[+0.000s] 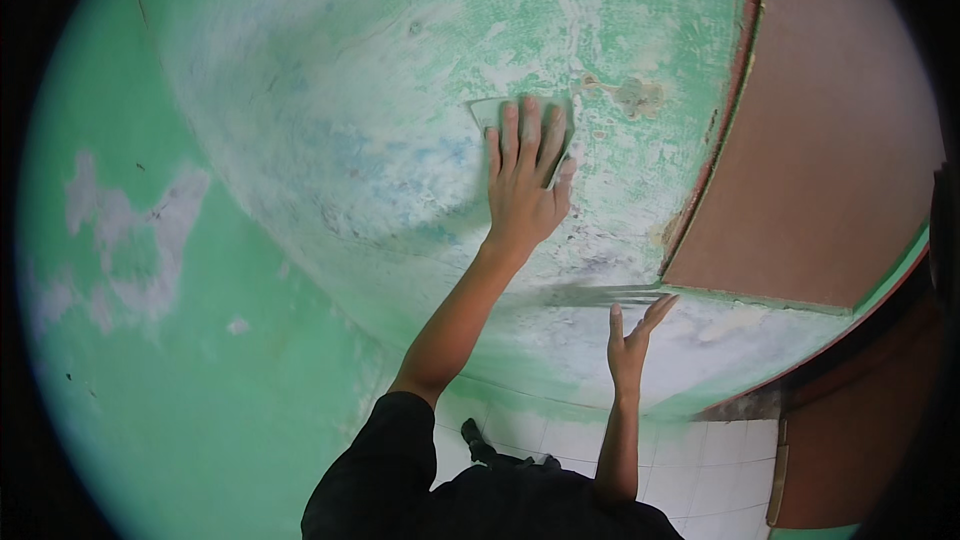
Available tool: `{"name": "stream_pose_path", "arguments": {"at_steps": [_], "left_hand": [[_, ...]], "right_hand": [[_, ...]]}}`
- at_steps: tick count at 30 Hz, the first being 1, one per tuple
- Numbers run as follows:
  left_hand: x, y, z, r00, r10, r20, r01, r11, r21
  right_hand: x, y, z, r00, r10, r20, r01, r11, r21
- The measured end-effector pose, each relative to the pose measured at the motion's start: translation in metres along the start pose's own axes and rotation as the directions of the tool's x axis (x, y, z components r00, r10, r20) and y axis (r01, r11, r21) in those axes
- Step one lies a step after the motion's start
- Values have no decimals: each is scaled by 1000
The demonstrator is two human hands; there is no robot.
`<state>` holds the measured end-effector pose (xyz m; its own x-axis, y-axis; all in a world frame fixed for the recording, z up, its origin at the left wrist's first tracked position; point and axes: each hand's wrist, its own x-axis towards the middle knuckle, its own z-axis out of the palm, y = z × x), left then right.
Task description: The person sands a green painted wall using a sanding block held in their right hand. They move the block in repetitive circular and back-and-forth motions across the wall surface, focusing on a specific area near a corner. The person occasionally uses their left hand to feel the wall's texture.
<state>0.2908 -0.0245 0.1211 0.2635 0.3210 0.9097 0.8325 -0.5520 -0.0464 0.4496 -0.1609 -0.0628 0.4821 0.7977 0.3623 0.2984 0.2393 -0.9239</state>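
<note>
My left hand lies flat on the wall with its fingers pointing up. It presses a thin, pale sheet, likely sandpaper, against the surface. The sheet's top corners and right edge stick out around my fingers, and the rest is hidden under my palm. Around it the wall is patchy, with worn green paint, whitish dusty areas and bluish spots. Lower right, my right hand holds nothing. Its thumb and fingers are spread, with the fingertips close to the corner of a ledge; I cannot tell whether they touch it.
A brown panel with a dark reddish frame edge fills the upper right. On the left, an adjoining green wall bears a pale peeled patch. White floor tiles and a brown door-like surface lie below.
</note>
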Motion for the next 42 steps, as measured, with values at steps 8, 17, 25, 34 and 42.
{"name": "stream_pose_path", "arguments": {"at_steps": [8,17,25,34,42], "left_hand": [[58,0,-14,990,72,-124,-72,997,9],[23,6,-4,996,58,-62,-60,998,-34],[32,4,-11,991,97,-93,-116,968,-223],[44,-4,-23,975,14,-220,-129,845,-519],[9,-5,-7,971,-68,-230,-62,855,-514]], "right_hand": [[-1,-3,-8,998,-5,58,7,1000,-26],[-1,8,-10,998,-29,60,28,1000,6],[-3,8,-7,999,-5,51,3,999,41],[-2,14,-7,999,-15,34,16,1000,-10],[-2,13,-8,999,-14,34,13,999,29]]}}
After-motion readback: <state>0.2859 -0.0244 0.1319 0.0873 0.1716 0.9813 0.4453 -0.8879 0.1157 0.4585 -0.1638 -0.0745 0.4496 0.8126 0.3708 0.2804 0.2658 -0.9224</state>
